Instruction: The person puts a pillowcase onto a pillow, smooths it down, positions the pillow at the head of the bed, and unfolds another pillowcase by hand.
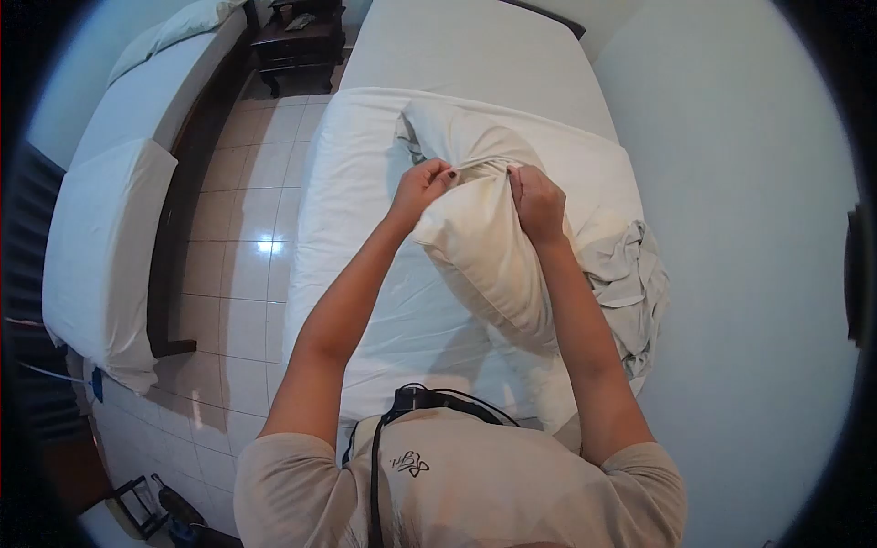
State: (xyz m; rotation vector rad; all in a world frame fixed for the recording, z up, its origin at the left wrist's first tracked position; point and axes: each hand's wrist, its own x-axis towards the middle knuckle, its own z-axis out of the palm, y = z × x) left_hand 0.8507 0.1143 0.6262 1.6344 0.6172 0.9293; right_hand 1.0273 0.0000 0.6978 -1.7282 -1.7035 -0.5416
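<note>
Person's at near edge of the bed (365, 301), both arms out over it. L hand (425, 190) pinches bunched fabric w/ thumb & fingers closed; R hand (537, 203) does same just to the right, also closed on cloth. Between them the white pillowcase (461, 137) is gathered in tight folds, its far part draped out toward the far side of the bed. Pillow (484, 251), cream-coloured, hangs tilted on the near side of the hands, running down toward the R forearm; can't tell how much of it is inside the case. Both are over the middle of the bed, a bit right of centre.

Crumpled grey-white cloth (626, 283) lies at the bed's right side, near the wall (731, 228), beyond the R forearm. Far half of bed has a smooth, pale sheet; near half's covered by a whiter one w/ creases.

Left, across the tiled floor (247, 210), a 2nd bed (105, 247) w/ dark frame, white cover folded over its near end & a pillow at far end. Dark nightstand (297, 41) stands btwn the beds at the far side, small items on top.
</note>
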